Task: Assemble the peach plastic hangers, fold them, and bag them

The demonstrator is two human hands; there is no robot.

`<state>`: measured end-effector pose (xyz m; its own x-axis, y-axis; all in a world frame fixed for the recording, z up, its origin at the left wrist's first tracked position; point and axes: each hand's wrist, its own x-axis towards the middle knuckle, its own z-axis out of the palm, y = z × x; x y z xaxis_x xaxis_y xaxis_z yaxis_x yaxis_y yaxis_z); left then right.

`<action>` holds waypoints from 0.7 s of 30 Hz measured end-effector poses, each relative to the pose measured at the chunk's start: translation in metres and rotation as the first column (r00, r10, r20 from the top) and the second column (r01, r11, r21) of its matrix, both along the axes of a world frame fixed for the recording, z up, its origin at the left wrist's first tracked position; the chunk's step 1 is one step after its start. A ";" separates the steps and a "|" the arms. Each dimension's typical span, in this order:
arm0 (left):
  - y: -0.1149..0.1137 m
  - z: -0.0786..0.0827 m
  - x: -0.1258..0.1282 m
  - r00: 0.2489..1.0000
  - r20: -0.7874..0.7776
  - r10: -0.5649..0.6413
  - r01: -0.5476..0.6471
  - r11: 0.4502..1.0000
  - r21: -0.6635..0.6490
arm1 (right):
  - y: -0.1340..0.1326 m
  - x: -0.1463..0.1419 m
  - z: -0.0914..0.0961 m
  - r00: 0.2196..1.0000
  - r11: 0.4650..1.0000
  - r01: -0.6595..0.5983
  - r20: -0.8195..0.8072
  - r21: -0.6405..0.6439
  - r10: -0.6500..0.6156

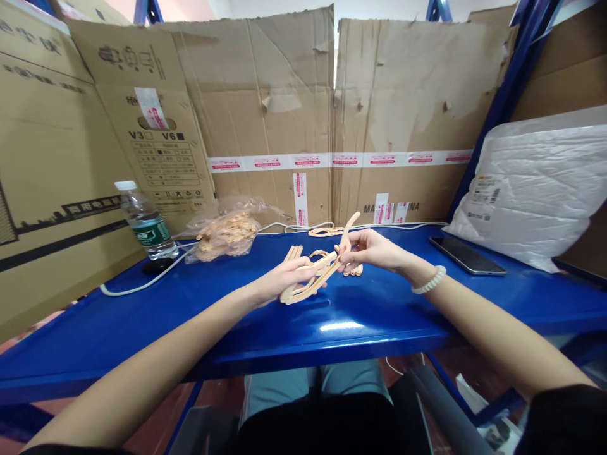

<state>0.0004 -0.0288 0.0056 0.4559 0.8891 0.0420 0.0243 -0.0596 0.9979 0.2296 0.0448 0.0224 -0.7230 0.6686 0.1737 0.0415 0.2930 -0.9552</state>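
Note:
My left hand (283, 278) is closed on a flat, curved wooden cut-out piece (303, 288) just above the blue shelf (227, 316). Meeting it from the right, my right hand (372, 248) pinches a thin curved wooden strip (348, 232) that sticks upward where the two pieces touch. A white bead bracelet (429, 280) circles my right wrist. More wooden pieces (324, 232) lie on the shelf just behind the hands.
A clear bag of wooden pieces (226, 231) and a water bottle (147, 222) stand at the back left, with a white cable (137, 287) along the shelf. A phone (467, 255) and a white wrapped package (535, 189) are at the right. Cardboard walls surround the shelf.

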 end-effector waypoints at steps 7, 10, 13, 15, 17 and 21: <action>0.002 -0.003 0.003 0.996 0.045 -0.074 0.078 0.992 -0.100 | 0.000 -0.007 -0.011 0.994 0.985 0.041 -0.110 0.170 -0.022; 0.003 -0.005 0.002 0.998 -0.052 -0.022 0.018 0.997 -0.069 | -0.007 -0.008 -0.009 0.999 0.935 0.022 -0.036 0.353 -0.010; 0.004 -0.008 0.002 0.975 -0.221 0.011 0.006 0.997 0.075 | -0.012 -0.009 -0.008 0.999 0.821 0.003 0.026 0.572 -0.022; 0.004 -0.010 0.002 0.936 -0.345 0.070 0.025 0.965 0.261 | -0.013 -0.009 -0.009 0.998 0.694 -0.031 0.056 0.719 -0.013; 0.003 -0.011 0.003 0.885 -0.440 0.150 0.065 0.897 0.437 | -0.012 -0.009 -0.012 0.996 0.570 -0.072 0.089 0.819 -0.002; 0.001 -0.010 0.004 0.822 -0.498 0.277 0.116 0.775 0.622 | -0.011 -0.009 -0.016 0.993 0.390 -0.095 0.116 0.916 -0.031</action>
<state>0.0047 -0.0278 -0.0040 0.5011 0.7910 0.3509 0.5700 -0.6068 0.5540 0.2207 0.0339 0.0066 -0.7939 0.1234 0.5954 0.0836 0.9920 -0.0942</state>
